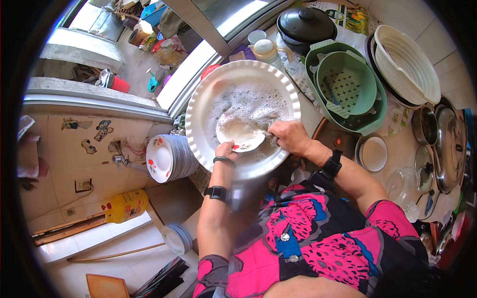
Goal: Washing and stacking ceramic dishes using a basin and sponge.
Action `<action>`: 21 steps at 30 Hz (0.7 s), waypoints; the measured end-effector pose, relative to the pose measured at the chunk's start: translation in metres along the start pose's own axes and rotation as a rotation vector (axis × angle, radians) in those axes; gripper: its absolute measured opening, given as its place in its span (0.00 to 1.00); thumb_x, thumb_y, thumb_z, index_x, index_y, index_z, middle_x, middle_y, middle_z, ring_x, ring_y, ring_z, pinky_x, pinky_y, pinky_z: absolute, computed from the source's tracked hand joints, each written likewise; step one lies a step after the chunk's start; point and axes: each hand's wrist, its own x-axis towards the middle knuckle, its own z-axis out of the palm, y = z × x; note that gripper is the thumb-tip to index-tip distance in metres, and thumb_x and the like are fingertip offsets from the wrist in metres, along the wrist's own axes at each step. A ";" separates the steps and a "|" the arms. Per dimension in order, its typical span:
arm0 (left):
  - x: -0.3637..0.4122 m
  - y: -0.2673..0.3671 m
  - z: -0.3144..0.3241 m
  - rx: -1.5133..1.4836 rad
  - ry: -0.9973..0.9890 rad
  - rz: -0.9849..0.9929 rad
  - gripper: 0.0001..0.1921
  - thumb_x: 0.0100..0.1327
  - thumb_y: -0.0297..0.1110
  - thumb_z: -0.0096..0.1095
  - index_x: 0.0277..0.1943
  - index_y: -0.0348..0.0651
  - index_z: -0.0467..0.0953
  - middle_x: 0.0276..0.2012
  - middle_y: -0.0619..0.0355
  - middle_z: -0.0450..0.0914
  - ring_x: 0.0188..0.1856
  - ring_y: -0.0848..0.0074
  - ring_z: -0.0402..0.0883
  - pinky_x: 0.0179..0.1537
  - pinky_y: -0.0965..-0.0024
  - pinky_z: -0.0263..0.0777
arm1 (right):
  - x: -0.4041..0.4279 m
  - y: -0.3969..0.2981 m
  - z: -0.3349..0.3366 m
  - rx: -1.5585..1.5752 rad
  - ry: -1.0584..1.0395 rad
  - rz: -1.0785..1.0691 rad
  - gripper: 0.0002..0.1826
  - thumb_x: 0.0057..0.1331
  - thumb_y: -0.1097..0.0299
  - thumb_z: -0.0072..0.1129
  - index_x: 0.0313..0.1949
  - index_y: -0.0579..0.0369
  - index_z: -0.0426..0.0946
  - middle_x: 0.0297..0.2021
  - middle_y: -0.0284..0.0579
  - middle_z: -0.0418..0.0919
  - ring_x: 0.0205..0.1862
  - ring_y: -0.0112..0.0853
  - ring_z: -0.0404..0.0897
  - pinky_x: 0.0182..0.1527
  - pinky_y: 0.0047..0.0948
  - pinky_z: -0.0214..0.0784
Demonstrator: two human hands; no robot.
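Observation:
A large white basin [244,172] with a scalloped rim holds sudsy water [257,97]. My left hand [226,149] grips the near edge of a white floral plate [242,138], tilted over the suds and partly covered with foam. At the basin's right side, my right hand [288,136] is closed around a greyish cloth [273,138], close to the plate's right edge. A tall stack of white floral plates [161,158] stands just left of the basin.
Nested green colanders [346,83] sit to the right, near a black lidded pot [307,24] and a white plastic basket [406,63]. White bowls [373,153] and metal lids [449,149] lie farther right. A faucet [120,159], yellow jug [126,206] and smaller plate stack [177,238] are at left.

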 end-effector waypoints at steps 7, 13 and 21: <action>-0.066 0.026 0.006 0.294 -0.234 0.244 0.20 0.53 0.19 0.42 0.51 0.30 0.60 0.39 0.46 0.74 0.38 0.58 0.79 0.32 0.55 0.79 | 0.002 0.000 -0.005 -0.005 -0.092 0.007 0.10 0.47 0.75 0.52 0.31 0.50 0.73 0.27 0.39 0.73 0.31 0.38 0.76 0.33 0.35 0.68; -0.096 0.041 -0.008 0.766 -0.072 0.912 0.18 0.53 0.21 0.43 0.48 0.28 0.66 0.40 0.42 0.73 0.33 0.63 0.78 0.33 0.65 0.73 | 0.004 -0.004 -0.006 0.014 -0.092 -0.011 0.10 0.47 0.75 0.51 0.31 0.51 0.73 0.29 0.39 0.75 0.31 0.39 0.76 0.33 0.35 0.69; -0.113 0.052 -0.015 0.995 0.135 1.412 0.24 0.51 0.22 0.45 0.54 0.29 0.64 0.44 0.35 0.71 0.47 0.48 0.70 0.51 0.58 0.63 | 0.006 -0.005 -0.011 0.016 -0.106 -0.032 0.11 0.47 0.76 0.51 0.32 0.52 0.73 0.28 0.41 0.74 0.31 0.41 0.75 0.31 0.37 0.68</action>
